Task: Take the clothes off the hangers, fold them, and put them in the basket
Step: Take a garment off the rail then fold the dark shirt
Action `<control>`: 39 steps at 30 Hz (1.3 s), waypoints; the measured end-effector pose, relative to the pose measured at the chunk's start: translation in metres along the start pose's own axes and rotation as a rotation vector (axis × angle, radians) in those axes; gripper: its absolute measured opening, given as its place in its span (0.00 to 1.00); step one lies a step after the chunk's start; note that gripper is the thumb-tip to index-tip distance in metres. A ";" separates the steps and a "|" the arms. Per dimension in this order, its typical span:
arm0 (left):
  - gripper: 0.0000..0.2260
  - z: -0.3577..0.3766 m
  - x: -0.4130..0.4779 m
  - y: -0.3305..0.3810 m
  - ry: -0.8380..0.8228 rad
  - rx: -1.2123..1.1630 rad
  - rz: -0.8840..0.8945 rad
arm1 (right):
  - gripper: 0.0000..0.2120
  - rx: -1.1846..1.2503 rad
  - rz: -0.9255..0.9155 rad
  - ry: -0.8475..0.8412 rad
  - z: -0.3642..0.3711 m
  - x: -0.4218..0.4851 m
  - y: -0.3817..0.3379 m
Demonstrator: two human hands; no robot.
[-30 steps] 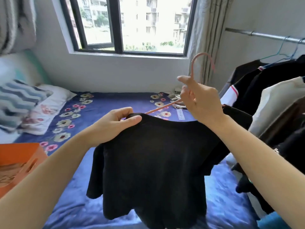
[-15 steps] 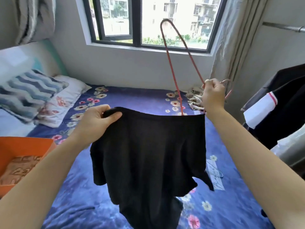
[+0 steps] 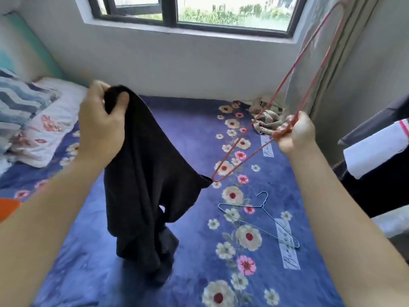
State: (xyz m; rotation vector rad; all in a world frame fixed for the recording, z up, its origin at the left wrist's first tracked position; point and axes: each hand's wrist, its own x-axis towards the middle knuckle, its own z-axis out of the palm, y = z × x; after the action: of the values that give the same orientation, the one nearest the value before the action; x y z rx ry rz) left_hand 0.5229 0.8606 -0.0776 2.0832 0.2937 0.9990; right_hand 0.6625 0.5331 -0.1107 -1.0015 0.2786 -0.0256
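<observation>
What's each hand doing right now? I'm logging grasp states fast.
Left hand: closed on the black shirt.
Right hand: closed on the red hanger.

Shirt (image 3: 146, 173): plain black.
Held hanger (image 3: 296, 69): red-pink wire.
Lying hanger (image 3: 261, 216): pale blue-grey wire.
Bedsheet (image 3: 188, 129): purple-blue, printed with cream and pink flowers and white lettered strips.
Far-left pillow (image 3: 20, 100): blue, grey and white zigzags.
Basket (image 3: 7, 207): orange.
Window frame (image 3: 170, 16): black.
</observation>
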 end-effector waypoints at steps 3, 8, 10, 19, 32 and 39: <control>0.10 0.039 -0.038 -0.066 -0.162 0.076 -0.223 | 0.19 -0.295 0.127 0.129 -0.050 0.031 0.040; 0.12 0.085 -0.091 -0.126 -0.336 0.199 -0.438 | 0.14 -0.599 0.385 0.034 -0.099 0.035 0.137; 0.13 0.104 -0.105 -0.135 -0.391 0.211 -0.465 | 0.12 -0.621 0.453 0.003 -0.116 0.033 0.174; 0.13 0.154 -0.142 -0.146 -0.586 0.127 -0.509 | 0.23 -1.437 0.333 -0.324 -0.187 0.024 0.254; 0.07 0.148 -0.142 -0.144 -0.825 -0.030 -0.561 | 0.24 -1.983 0.452 -0.049 -0.253 0.101 0.232; 0.19 0.106 -0.137 -0.137 -0.870 0.161 -0.410 | 0.30 -1.533 0.365 -0.402 -0.172 0.034 0.286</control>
State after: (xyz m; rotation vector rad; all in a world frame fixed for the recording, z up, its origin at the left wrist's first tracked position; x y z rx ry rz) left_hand 0.5276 0.8232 -0.2950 2.2602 0.3257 -0.2072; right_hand 0.6234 0.5401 -0.4440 -2.4054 0.0584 0.8262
